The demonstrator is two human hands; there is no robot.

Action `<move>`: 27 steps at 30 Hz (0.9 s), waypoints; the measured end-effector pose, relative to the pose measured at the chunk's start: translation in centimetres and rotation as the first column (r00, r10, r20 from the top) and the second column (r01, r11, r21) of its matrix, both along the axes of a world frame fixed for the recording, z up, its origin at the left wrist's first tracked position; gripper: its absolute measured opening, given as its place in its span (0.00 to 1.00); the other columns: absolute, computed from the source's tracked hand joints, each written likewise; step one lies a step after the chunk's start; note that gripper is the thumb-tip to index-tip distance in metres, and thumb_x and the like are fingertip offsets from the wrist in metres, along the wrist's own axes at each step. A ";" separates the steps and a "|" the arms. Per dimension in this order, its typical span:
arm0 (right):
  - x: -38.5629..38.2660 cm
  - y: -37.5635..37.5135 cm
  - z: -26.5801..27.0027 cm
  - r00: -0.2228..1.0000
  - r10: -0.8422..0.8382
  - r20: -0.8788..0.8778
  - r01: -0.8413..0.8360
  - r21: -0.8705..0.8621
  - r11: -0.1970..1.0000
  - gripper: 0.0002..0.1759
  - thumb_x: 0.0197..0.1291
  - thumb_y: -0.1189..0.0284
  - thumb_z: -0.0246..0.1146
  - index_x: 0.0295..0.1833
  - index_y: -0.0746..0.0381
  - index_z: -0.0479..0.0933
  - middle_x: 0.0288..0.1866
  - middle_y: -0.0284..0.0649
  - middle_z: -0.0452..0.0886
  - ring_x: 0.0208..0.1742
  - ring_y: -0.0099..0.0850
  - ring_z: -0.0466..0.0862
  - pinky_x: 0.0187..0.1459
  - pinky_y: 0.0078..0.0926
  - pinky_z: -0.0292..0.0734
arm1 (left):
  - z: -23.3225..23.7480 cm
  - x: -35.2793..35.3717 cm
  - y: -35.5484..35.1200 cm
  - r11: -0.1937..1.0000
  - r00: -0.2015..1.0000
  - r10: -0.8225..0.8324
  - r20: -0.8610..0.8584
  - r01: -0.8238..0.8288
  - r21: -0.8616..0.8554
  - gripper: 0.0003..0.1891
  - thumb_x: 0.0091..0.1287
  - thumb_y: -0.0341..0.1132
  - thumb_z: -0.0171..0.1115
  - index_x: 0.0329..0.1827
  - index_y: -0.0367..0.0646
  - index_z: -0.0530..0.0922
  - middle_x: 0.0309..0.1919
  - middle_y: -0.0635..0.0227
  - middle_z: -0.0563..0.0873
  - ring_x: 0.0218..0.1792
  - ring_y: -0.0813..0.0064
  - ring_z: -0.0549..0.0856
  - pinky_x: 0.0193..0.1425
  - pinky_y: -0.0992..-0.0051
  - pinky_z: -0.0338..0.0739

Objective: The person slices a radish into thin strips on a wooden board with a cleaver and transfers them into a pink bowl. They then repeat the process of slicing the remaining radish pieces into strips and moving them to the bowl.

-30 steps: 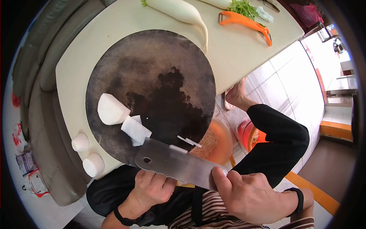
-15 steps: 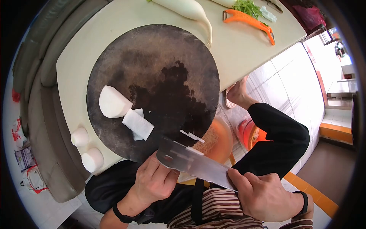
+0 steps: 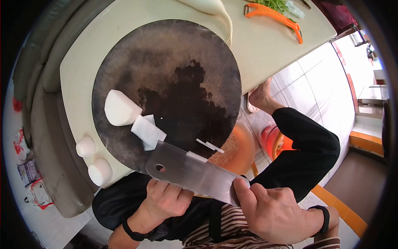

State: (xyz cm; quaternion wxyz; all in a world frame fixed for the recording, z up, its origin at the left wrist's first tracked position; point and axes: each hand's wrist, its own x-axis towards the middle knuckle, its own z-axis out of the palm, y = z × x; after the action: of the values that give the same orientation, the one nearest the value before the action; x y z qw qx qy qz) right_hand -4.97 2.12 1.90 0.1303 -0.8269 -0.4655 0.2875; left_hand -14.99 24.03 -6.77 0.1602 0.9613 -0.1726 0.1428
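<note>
My right hand [image 3: 275,213] is closed round the handle end of a wide metal cleaver [image 3: 195,174], thumb against the blade. The blade reaches left over the near rim of the round dark chopping board [image 3: 174,41]. My left hand [image 3: 170,199] is closed just below the blade's holed end; anything inside its curled fingers is hidden. Thin white radish slices [image 3: 148,129] lie overlapping on the board beside a cut radish chunk [image 3: 121,108]. Several pale radish strips [image 3: 210,145] lie at the board's near right edge, and another short piece [image 3: 196,156] is at the blade's upper edge.
Two radish end pieces [image 3: 100,172] stand on the pale table [image 3: 74,79]. A whole white radish [image 3: 211,8], an orange peeler [image 3: 275,17] and greens [image 3: 269,4] are at the back. A bowl of shreds [image 3: 244,145] and a red bucket [image 3: 271,139] sit below.
The cleaver has shifted left, its holed end now nearer the radish slices. My left hand has come slightly lower, off the blade's end. The view has moved a little.
</note>
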 end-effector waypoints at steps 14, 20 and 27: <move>0.2 -2.1 -0.4 0.975 -0.204 -0.091 0.209 0.045 0.977 0.25 0.53 0.79 0.61 0.59 0.73 0.70 0.27 0.43 0.78 0.21 0.36 0.82 0.21 0.29 0.76 | -0.5 1.8 -0.6 0.995 0.998 0.019 0.063 -0.013 -0.101 0.17 0.47 0.24 0.63 0.41 0.28 0.84 0.44 0.54 0.83 0.46 0.57 0.83 0.46 0.68 0.83; -0.5 -2.5 -0.3 0.966 -0.175 -0.190 0.189 0.062 0.980 0.24 0.52 0.79 0.62 0.57 0.73 0.70 0.27 0.44 0.79 0.20 0.36 0.82 0.21 0.29 0.77 | -0.4 2.2 -0.7 0.989 0.996 0.073 0.051 -0.066 -0.130 0.17 0.47 0.25 0.64 0.41 0.28 0.84 0.43 0.54 0.84 0.44 0.57 0.84 0.45 0.68 0.83; -0.5 -2.4 0.7 0.966 -0.206 -0.158 0.216 0.046 0.975 0.24 0.51 0.84 0.62 0.57 0.75 0.74 0.25 0.44 0.78 0.19 0.36 0.80 0.22 0.30 0.78 | -0.9 1.1 -0.3 0.998 0.997 0.011 0.082 -0.006 -0.062 0.13 0.44 0.25 0.65 0.35 0.29 0.84 0.43 0.53 0.84 0.46 0.54 0.84 0.47 0.64 0.83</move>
State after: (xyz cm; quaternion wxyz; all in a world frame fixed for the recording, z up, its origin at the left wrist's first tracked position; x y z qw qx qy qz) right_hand -5.48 -0.25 2.61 0.2213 -0.8428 -0.3721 0.3197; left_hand -13.85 23.68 -7.69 0.1820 0.9500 -0.1703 0.1881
